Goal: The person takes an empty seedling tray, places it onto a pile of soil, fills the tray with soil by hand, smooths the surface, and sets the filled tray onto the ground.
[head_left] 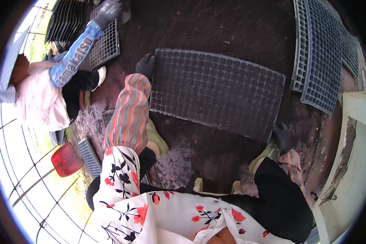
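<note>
A black seedling tray (217,91) with many small square cells, dark soil in them, lies across the middle of the view, slightly tilted down to the right. My left hand (145,66), in a dark glove, grips its upper left corner. At the lower right corner my right hand (283,137), gloved too, closes on the edge, its fingers partly hidden. Dark loose soil (227,24) spreads around the tray. My feet stand on either side of its near edge.
Left, a co-worker's gloved hand (108,14) reaches over another tray (105,46). Black trays (65,20) are stacked behind. A red shovel blade (66,160) stands by the wire mesh. More trays (319,57) lie upper right; a pale frame (341,158) borders the right.
</note>
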{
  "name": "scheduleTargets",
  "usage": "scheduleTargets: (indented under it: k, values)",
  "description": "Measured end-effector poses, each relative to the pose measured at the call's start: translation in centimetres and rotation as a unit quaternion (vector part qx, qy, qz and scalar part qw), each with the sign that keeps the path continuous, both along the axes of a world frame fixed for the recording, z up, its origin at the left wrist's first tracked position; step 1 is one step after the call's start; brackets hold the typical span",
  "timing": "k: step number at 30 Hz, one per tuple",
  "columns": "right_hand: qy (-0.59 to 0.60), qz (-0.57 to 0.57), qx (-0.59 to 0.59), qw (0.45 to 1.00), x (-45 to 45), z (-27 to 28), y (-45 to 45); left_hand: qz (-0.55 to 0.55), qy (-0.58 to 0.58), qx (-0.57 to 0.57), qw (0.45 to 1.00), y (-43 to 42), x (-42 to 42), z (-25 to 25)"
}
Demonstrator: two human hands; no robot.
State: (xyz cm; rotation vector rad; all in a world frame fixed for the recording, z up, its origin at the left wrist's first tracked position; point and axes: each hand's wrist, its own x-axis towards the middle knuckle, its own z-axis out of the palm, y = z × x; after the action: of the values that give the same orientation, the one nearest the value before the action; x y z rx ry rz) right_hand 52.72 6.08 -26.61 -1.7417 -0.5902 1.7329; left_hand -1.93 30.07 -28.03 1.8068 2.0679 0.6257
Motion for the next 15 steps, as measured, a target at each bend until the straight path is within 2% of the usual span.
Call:
scheduleTargets:
  k: [2, 3, 5, 9, 11, 12, 14, 15]
  values:
    - [0.014, -0.014, -0.004, 1.0, 0.0, -0.3, -0.1, -0.015, -0.145, -0.02, 0.989, -1.9, 0.8, -0.1]
    - [0.026, -0.009, 0.002, 1.0, 0.0, -0.3, -0.1, -0.011, -0.143, -0.02, 0.989, -3.0, 0.9, 0.4]
    - [0.038, -0.004, 0.012, 0.999, 0.3, -0.6, 0.0, 0.059, -0.043, -0.111, 0.991, -5.7, 1.3, 1.6]
    - [0.003, 0.021, 0.04, 0.999, 0.9, -1.9, -0.6, 0.105, -0.061, -0.105, 0.987, -12.2, -1.6, -1.7]
    - [-0.01, 0.036, 0.05, 0.998, 0.9, -2.4, -0.5, 0.107, 0.048, -0.092, 0.989, -15.5, -1.8, -1.5]
    - [-0.002, 0.03, 0.058, 0.998, 0.8, -2.6, -0.5, 0.106, 0.048, -0.092, 0.989, -16.8, -1.7, -1.4]
    - [0.0, 0.018, 0.065, 0.998, 0.7, -2.0, -0.6, 0.21, -0.079, -0.086, 0.971, -18.8, -1.1, -1.9]
    - [0.006, 0.015, 0.063, 0.998, 0.2, -1.2, -0.5, 0.236, -0.188, -0.073, 0.95, -19.8, -3.8, -6.3]
